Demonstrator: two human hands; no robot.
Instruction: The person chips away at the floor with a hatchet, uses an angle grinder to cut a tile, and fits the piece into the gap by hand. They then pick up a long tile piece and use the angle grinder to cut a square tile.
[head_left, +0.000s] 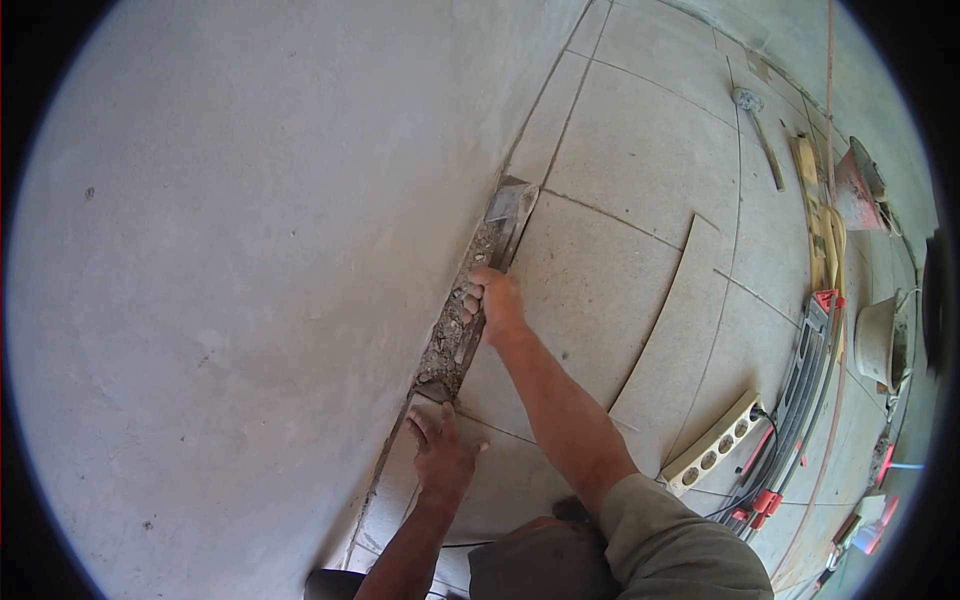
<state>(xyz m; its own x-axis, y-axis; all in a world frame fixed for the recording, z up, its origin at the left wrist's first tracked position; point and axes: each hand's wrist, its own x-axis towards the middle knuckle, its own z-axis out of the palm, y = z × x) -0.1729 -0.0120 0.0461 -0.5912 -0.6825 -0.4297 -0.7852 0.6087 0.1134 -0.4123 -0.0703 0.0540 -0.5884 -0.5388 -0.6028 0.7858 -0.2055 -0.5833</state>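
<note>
My right hand (497,300) is closed, knuckles over a narrow trench of grey rubble (440,350) that runs along the foot of the wall. Its fingers curl inward, and I cannot tell what they grip. Beyond this hand, a flat grey piece (512,202) lies at the far end of the trench. My left hand (443,458) rests with fingers spread on the floor tile at the near end, fingertips close to the trench's edge. Floor tiles (600,270) border the trench on its right side.
A plain wall (250,250) rises on the left. To the right lie a cut tile strip (668,320), a power strip (712,443), a tile cutter (805,400), wooden pieces (812,215) and a mallet (760,135). Buckets (878,345) stand along the far right.
</note>
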